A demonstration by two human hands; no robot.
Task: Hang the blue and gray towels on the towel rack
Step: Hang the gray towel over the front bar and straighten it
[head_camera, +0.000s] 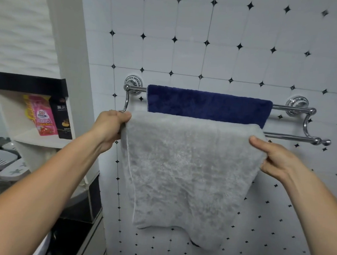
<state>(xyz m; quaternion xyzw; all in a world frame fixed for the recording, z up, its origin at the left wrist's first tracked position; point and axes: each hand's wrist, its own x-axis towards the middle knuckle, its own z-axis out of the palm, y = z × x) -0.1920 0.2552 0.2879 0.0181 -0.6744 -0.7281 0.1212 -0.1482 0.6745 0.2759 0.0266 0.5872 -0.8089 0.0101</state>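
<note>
A chrome double-bar towel rack is fixed to the tiled wall. The dark blue towel hangs over its rear bar. The gray towel is draped over the front, lower bar and hangs down in front of the blue one. My left hand pinches the gray towel's top left corner by the bar's left end. My right hand holds the towel's right edge just below the bar, thumb on top.
A white shelf at the left holds a pink packet and a black packet. Below it stand gray soap dishes on a counter. The bare right end of the front bar sticks out.
</note>
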